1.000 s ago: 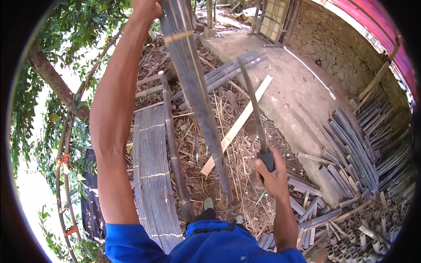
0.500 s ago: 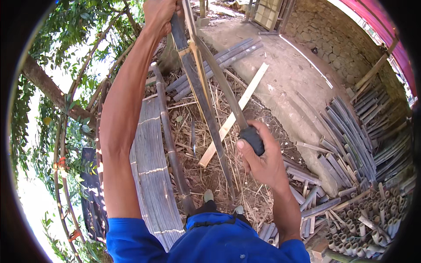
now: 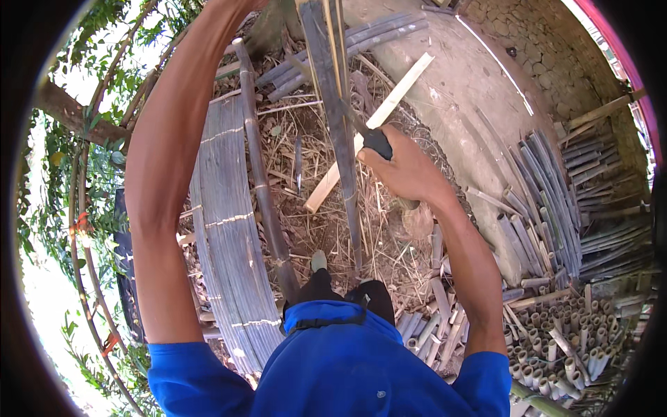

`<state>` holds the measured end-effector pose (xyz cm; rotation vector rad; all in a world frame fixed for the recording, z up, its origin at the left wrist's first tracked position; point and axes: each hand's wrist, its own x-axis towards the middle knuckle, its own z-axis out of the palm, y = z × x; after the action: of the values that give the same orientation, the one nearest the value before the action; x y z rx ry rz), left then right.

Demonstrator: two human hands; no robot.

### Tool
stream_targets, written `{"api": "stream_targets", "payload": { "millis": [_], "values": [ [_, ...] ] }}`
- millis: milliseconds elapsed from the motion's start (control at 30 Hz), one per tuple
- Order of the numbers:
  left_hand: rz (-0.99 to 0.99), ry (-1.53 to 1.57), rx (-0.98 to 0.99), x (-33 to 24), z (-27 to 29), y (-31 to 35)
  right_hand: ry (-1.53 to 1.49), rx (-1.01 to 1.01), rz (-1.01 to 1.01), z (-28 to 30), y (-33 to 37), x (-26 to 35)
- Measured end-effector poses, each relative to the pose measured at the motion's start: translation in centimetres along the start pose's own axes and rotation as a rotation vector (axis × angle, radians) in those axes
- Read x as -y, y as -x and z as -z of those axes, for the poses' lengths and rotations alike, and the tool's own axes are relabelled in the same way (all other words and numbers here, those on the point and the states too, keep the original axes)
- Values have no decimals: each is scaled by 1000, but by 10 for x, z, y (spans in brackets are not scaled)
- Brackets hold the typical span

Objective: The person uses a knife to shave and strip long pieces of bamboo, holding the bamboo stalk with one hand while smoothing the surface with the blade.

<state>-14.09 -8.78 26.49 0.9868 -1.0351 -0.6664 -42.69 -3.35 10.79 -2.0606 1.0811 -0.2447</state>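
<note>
My right hand (image 3: pixel 403 163) is closed round the black handle of a machete (image 3: pixel 377 143). Its blade, partly blurred, points up and left and crosses the dark bamboo pole (image 3: pixel 338 132). Which of the two lies in front is hard to make out there. The pole stands upright before me, split in its upper part with pale inner edges, and narrows down to the ground near my feet. My left arm stretches to the top edge, where only a bit of my left hand (image 3: pixel 244 3) shows; its fingers are out of the picture.
A pale flat strip (image 3: pixel 389 104) lies slanting on the littered ground. Left of it are a bamboo pole (image 3: pixel 258 167), a knife-like blade (image 3: pixel 298 163) and a bound mat of grey slats (image 3: pixel 226 208). Stacked bamboo (image 3: pixel 549 201) and cut tubes (image 3: pixel 556 340) fill the right.
My right hand with the machete has moved up and slightly left, closer to the bamboo pole. My left hand has gone up, nearly out of the picture. The view has shifted somewhat.
</note>
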Motion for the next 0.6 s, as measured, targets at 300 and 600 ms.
{"api": "stream_targets", "payload": {
  "millis": [300,600],
  "values": [
    [-25,-97,51,26,23,11,-822,256,-166,-36,-3,7],
    [-49,-411,-250,3,29,39,-906,524,-223,-26,-9,0]
  ]
}}
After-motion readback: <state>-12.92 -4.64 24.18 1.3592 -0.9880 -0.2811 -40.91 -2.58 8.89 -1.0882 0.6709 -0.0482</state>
